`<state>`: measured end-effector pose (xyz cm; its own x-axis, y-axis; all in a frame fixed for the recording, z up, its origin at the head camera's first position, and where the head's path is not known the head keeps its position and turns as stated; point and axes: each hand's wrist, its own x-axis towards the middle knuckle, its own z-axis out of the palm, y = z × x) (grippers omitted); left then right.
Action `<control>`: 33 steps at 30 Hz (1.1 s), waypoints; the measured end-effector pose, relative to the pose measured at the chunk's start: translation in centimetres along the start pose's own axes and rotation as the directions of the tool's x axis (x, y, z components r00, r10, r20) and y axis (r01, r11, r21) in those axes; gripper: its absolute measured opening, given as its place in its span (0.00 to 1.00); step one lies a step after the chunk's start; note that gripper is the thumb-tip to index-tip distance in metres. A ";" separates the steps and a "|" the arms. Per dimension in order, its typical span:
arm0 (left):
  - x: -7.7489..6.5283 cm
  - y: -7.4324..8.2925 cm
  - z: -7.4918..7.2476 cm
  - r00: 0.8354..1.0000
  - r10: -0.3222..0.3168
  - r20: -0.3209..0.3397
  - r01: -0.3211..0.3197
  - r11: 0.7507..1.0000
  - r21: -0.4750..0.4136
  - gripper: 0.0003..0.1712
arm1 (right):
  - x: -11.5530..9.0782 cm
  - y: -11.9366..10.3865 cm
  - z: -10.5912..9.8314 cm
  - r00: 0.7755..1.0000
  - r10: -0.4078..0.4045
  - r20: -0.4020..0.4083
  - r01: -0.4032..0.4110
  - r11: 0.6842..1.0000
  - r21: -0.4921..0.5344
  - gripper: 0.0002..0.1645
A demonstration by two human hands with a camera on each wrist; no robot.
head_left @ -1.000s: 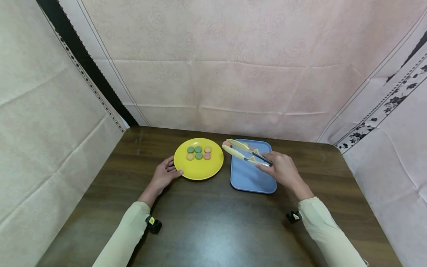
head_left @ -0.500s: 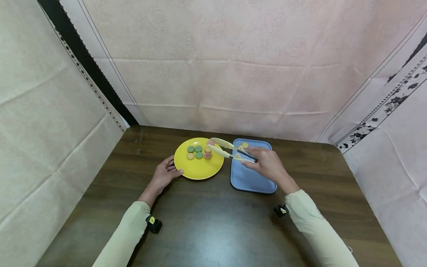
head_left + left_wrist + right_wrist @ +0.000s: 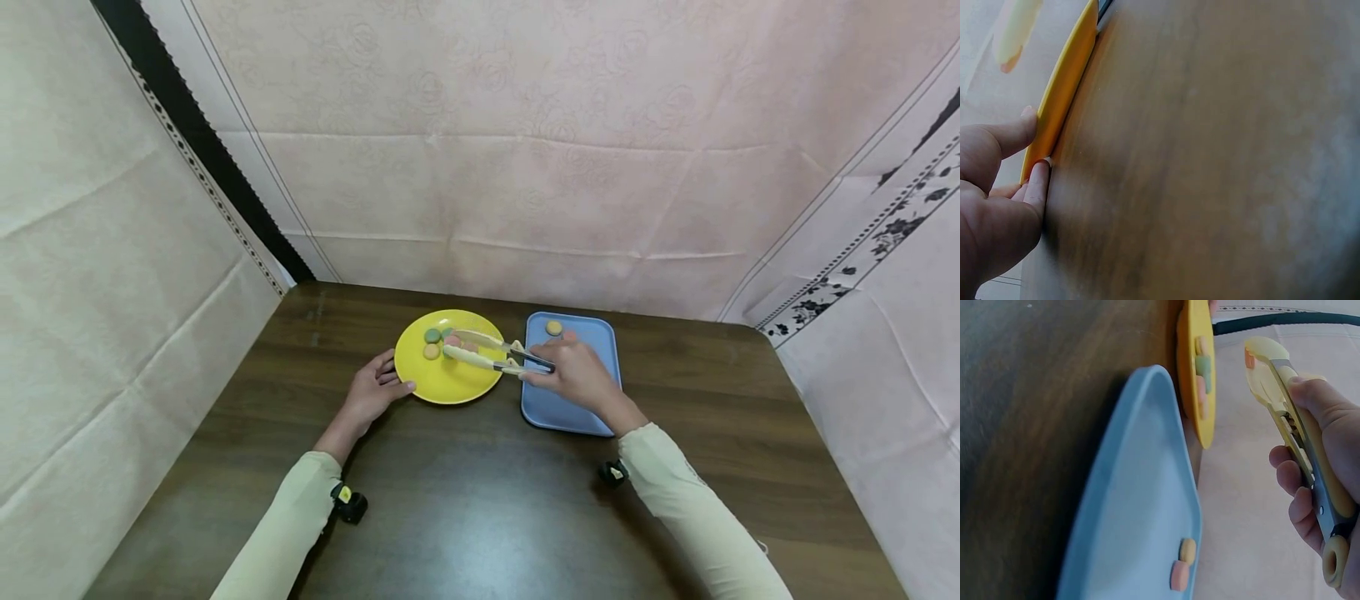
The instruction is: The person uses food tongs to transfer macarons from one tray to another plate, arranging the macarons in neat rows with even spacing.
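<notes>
My left hand (image 3: 367,396) grips the left rim of a yellow plate (image 3: 450,387), thumb on the edge and a fingertip low against its side in the left wrist view. My right hand (image 3: 573,375) holds tongs (image 3: 472,358) with pale yellow heads over the plate. Between the heads is a small round pink piece (image 3: 452,341), macaron-like. On the plate lie several such pieces, among them a green one (image 3: 432,336) and a yellow one (image 3: 431,352); the tongs cover some of them. A blue tray (image 3: 555,408) under my right hand bears a yellow piece (image 3: 1188,551) and a pink piece (image 3: 1179,575).
Plate and tray stand side by side near the far edge of a dark wooden table (image 3: 465,500). A pale patterned cloth (image 3: 525,167) hangs just behind that edge, and more cloth hangs at both sides.
My right hand has carried the tongs and the pink piece leftward from above the tray to above the plate. The left hand has stayed at the plate's rim.
</notes>
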<state>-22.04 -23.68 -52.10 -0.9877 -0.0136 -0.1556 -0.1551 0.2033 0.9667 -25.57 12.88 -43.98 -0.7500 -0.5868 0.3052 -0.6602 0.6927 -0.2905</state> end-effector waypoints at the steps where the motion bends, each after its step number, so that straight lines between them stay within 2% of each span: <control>1: 0.0 0.0 0.0 1.000 0.001 -0.001 -0.001 1.000 0.000 0.48 | 0.1 -0.1 0.2 1.000 -0.007 0.000 0.007 1.000 -0.001 0.28; 6: 0.0 0.0 0.0 1.000 0.010 -0.002 -0.010 1.000 -0.006 0.48 | 0.2 -0.3 1.2 1.000 -0.022 0.011 0.022 1.000 0.004 0.28; 13: -2.1 3.4 0.2 1.000 -0.011 0.027 0.011 1.000 -0.006 0.46 | 0.3 -1.2 2.2 0.998 -0.024 0.063 0.022 0.999 0.027 0.29; 21: -2.1 3.6 0.1 0.999 -0.021 0.025 0.022 1.000 -0.002 0.47 | 0.6 -1.6 3.0 0.996 -0.059 0.066 0.057 0.998 0.028 0.25; 33: -2.1 3.6 0.2 0.999 -0.029 0.021 0.029 1.000 -0.004 0.47 | 0.8 -2.0 3.4 0.994 -0.055 0.093 0.053 0.998 0.025 0.24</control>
<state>-20.48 -22.74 -48.29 -0.9821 0.0012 -0.1882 -0.1842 0.1993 0.9625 -25.00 9.57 -46.23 -0.7133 -0.6603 0.2348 -0.6995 0.6501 -0.2968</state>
